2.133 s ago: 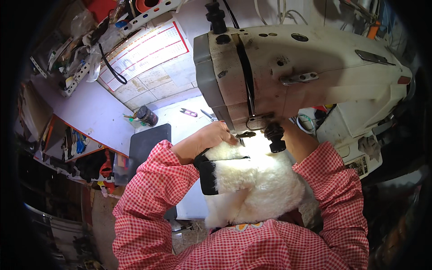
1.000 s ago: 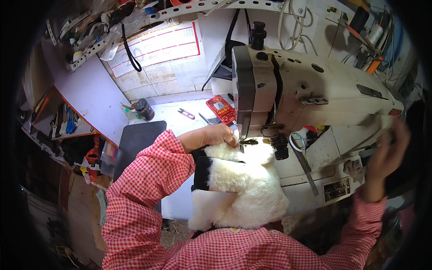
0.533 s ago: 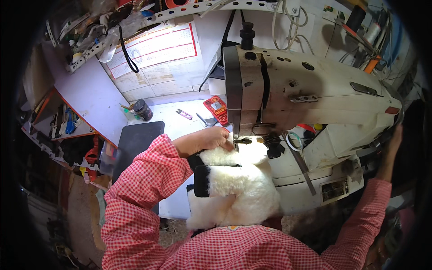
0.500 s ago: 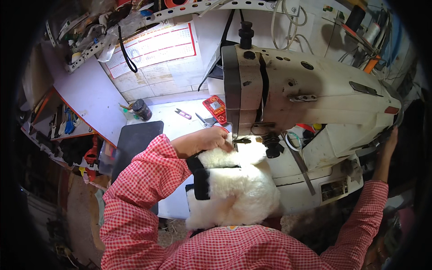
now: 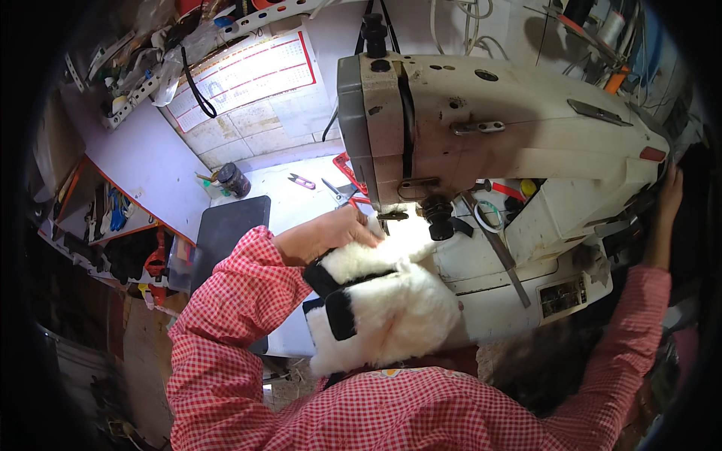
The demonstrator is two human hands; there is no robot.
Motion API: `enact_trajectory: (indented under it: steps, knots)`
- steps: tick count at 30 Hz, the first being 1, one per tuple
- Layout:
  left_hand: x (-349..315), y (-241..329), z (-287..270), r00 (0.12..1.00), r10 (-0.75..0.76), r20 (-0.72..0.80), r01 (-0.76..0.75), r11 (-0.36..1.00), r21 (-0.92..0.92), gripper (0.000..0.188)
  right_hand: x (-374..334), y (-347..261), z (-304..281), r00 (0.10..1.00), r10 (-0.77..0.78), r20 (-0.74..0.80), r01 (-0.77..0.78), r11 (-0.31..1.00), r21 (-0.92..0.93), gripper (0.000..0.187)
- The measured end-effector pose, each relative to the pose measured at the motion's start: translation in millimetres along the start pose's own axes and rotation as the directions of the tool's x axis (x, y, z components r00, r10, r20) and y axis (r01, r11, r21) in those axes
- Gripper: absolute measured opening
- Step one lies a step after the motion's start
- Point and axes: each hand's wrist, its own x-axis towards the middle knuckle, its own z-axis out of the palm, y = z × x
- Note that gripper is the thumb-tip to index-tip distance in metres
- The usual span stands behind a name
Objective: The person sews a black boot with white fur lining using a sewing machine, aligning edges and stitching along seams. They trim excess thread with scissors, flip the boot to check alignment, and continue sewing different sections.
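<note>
Left hand (image 5: 331,234) lies flat, fingers spread, pressing the white and black fleece piece (image 5: 380,301) against the sewing machine (image 5: 489,143) bed; its fingertips vanish under the machine head, so the needle cannot be made out. Right hand (image 5: 669,197) reaches to the machine's far right end, where dark shadow hides whether it grips anything. Half a second ago it sat much the same. Behind the left hand lie scissors (image 5: 335,192), pink snips (image 5: 302,181) and a dark jar (image 5: 233,179).
</note>
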Motion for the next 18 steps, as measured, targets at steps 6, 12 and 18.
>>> enact_trajectory:
  steps: [6, 12, 18]
  knots:
    - [-30, -9, 11, 0.994, -0.095, 0.062, 0.087, 0.988, 0.127, 0.027, 33, 25, -3, 0.972, -0.233, -0.016, 0.228, 0.961, -0.156, 0.043]
    - [-51, -48, 28, 0.988, -0.151, -0.027, 0.138, 0.952, -0.272, 0.027, -106, -134, 4, 0.913, -0.397, -0.093, 0.374, 0.906, -0.197, 0.055]
    - [-52, -79, 59, 0.802, 0.345, -0.488, -0.11, 0.888, 0.448, 0.041, -438, -163, 63, 0.243, -0.591, 0.769, 0.453, 0.77, 0.449, 0.026]
